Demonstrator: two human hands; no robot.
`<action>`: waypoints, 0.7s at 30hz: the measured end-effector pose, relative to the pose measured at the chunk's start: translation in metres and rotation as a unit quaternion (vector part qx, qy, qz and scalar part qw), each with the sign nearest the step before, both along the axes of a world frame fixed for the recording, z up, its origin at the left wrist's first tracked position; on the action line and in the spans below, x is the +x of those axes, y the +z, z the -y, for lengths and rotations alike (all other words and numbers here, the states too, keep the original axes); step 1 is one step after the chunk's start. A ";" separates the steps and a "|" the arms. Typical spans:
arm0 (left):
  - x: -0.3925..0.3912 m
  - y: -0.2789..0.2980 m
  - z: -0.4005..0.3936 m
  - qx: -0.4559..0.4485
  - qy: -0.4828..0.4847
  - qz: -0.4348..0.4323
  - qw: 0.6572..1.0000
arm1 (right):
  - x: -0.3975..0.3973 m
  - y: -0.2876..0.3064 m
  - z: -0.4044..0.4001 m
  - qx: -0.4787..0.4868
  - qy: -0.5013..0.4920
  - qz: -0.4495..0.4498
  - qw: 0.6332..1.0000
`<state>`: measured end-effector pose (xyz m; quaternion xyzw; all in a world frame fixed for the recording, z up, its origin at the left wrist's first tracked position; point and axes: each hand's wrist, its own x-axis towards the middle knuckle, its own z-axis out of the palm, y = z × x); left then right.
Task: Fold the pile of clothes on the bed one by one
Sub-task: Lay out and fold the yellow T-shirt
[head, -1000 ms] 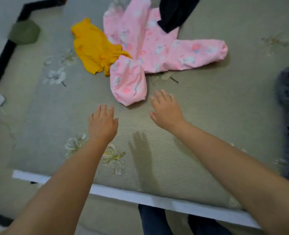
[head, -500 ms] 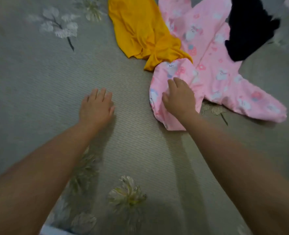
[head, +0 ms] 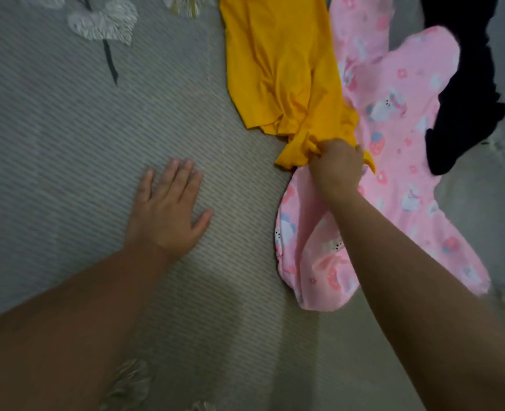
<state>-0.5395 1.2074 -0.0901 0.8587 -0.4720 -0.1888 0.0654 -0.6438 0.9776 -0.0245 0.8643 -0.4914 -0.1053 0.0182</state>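
Single head-worn view, which looked steeply down and forward from close above the bed (head: pixel 67 137). Both forearms entered from the lower edge; the clothes lay at the upper right. Wide-angle lens; no second view.

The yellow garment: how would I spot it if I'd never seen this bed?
Look at the grey bed cover, then at the clothes bunched toward its far right. The yellow garment lies leftmost, against the pink one. It alone is plain and unprinted, and the right hand grips its near corner.
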 end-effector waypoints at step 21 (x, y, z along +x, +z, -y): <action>-0.005 0.000 -0.013 -0.075 -0.015 -0.004 0.997 | -0.160 -0.010 -0.238 0.223 0.151 0.162 0.949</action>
